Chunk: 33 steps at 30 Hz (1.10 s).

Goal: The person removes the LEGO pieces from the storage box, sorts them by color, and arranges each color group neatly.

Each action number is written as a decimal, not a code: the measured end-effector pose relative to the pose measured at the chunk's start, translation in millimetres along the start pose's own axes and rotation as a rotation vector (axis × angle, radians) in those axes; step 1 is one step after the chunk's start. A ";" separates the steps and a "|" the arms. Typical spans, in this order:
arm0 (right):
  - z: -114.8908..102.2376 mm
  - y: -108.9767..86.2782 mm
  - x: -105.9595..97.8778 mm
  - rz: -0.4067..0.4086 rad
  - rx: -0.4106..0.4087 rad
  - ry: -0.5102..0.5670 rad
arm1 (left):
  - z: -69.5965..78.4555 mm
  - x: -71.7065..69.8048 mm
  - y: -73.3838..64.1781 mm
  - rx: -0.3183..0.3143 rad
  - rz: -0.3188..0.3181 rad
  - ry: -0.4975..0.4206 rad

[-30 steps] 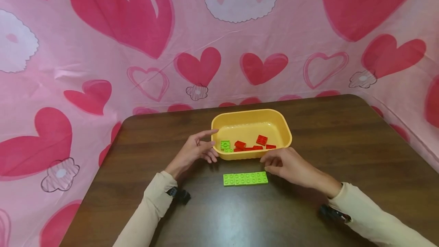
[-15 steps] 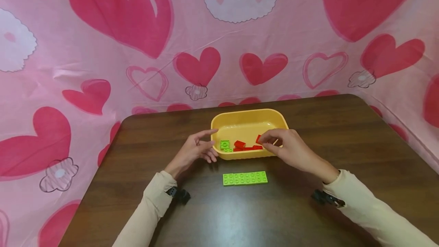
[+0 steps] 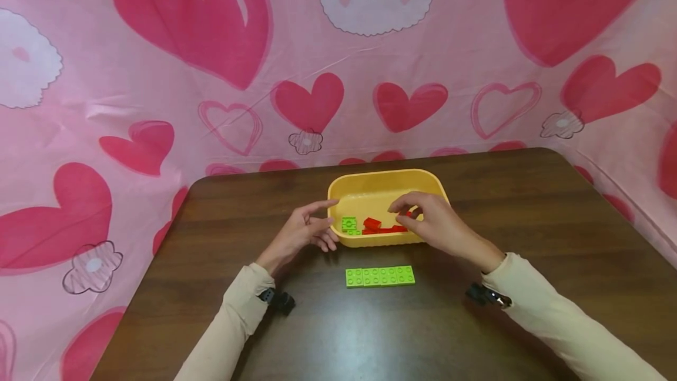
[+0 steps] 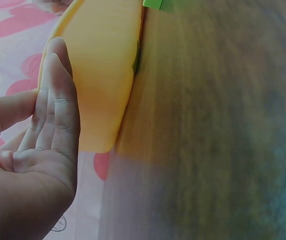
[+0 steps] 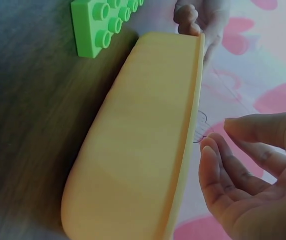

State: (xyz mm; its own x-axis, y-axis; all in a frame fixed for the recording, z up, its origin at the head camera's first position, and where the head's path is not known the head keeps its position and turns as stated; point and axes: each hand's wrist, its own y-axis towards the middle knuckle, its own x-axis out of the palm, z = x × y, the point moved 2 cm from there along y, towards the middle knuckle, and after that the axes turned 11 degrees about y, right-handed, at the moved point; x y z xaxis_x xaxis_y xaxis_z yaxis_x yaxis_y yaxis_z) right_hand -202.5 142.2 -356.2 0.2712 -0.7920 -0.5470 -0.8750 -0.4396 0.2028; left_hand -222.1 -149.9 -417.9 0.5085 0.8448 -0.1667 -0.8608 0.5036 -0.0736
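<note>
A yellow plastic bin (image 3: 383, 239) on the table holds red toy bricks (image 3: 372, 224) and a few light green ones (image 3: 349, 224). My left hand (image 3: 301, 233) grips the bin's left rim, its fingers along the outer wall and the thumb at the edge, as the left wrist view shows. Over the bin's right front side, my right hand (image 3: 436, 225) has thumb and fingers bent but parted. Nothing shows between them in the right wrist view, where the hand (image 5: 255, 170) is beside the rim. Its fingers partly hide a red brick beneath them in the head view.
In front of the bin lies a straight row of light green studded bricks (image 3: 380, 276), set side by side. The dark wooden table (image 3: 338, 334) ends at the back against a pink heart-print cloth (image 3: 359, 63).
My right hand has risen from the table in front of the bin to above its right side, then shifted slightly left. The left hand stays at the rim.
</note>
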 end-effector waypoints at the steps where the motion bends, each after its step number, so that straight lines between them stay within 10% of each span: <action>1: -0.1 1.7 0.6 -0.002 -0.005 -0.003 | 0.0 0.0 0.0 0.000 0.000 0.001; 20: 2.5 34.2 25.4 -0.126 -0.066 -0.011 | 1.0 1.1 0.4 0.014 0.003 0.015; 33: 8.8 57.7 50.9 -0.242 0.033 0.020 | -1.2 0.9 1.2 0.001 0.001 0.017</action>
State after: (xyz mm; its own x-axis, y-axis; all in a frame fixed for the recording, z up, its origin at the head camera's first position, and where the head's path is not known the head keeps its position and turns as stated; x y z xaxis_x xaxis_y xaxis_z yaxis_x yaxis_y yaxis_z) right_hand -242.7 80.2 -379.5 0.4820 -0.6735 -0.5604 -0.7962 -0.6036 0.0407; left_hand -222.8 -148.7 -419.4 0.5070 0.8423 -0.1831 -0.8614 0.5027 -0.0723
